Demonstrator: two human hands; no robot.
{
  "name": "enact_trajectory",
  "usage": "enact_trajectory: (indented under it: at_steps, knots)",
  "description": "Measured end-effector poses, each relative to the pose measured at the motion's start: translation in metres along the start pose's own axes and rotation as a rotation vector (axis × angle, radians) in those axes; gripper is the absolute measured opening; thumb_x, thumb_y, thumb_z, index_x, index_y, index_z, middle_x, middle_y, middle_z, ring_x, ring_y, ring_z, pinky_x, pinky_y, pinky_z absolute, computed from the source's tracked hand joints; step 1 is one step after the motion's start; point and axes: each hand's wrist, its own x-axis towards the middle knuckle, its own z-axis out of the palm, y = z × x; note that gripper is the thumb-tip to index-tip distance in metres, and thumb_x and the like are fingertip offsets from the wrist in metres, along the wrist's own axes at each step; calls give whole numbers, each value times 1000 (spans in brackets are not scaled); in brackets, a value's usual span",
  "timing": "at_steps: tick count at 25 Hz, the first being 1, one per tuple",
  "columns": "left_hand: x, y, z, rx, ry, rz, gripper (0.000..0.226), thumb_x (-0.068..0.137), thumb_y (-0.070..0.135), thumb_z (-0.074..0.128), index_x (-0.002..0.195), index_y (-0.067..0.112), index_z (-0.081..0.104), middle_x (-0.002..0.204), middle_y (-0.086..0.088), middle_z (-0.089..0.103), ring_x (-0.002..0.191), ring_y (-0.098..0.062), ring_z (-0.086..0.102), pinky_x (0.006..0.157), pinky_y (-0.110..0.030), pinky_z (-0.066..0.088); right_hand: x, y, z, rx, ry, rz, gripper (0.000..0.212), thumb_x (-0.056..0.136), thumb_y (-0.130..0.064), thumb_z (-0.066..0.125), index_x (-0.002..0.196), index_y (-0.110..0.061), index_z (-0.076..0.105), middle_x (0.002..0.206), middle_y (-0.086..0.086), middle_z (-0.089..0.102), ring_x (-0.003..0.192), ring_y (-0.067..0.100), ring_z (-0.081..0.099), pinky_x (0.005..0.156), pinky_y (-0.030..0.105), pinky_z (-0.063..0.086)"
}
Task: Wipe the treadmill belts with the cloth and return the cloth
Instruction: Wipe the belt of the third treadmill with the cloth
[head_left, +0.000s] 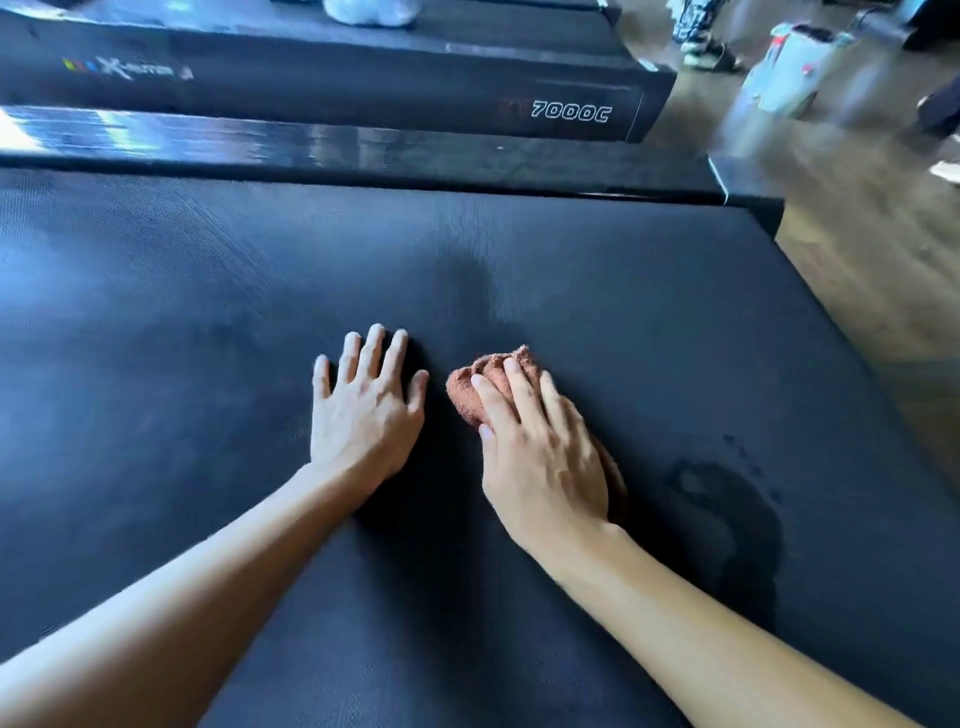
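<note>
A wide black treadmill belt (208, 322) fills most of the head view. My left hand (363, 410) lies flat on it with fingers spread, holding nothing. Just to its right, my right hand (540, 457) presses a bunched reddish-brown cloth (467, 389) onto the belt, fingers stretched over the top of it. Part of the cloth pokes out beyond the fingertips; the rest is hidden under the palm. A dark damp patch (722, 514) marks the belt to the right of my right wrist.
A glossy black side rail (363, 145) borders the belt's far edge. Beyond it stands a second treadmill (363, 78) labelled 7000C. Wooden floor (857, 260) lies to the right, where a person's feet (706, 52) and blurred objects show at the top right.
</note>
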Motion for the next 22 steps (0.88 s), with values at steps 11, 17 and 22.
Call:
enact_trajectory:
  at_steps: [11,17,22]
  knots:
    - [130,-16,13,-43,-36,117,55,101,46,28,152,26,22,161,7,16,149,-17,7,120,-46,4,137,13,40,47,-217,6,51,99,-40,41,149,-32,34,160,-1,24,144,29,24,116,40,20]
    - [121,-11,10,-95,-11,91,56,100,46,30,153,30,20,161,11,11,149,-13,4,120,-40,1,108,7,36,44,-71,-25,52,94,-36,32,144,-26,43,154,4,37,142,29,31,113,43,31]
    - [128,-15,13,-81,14,93,57,99,49,27,153,31,19,161,12,10,149,-13,3,121,-40,2,180,14,65,77,-86,-4,50,92,-34,43,141,-26,48,153,6,40,139,31,36,113,44,32]
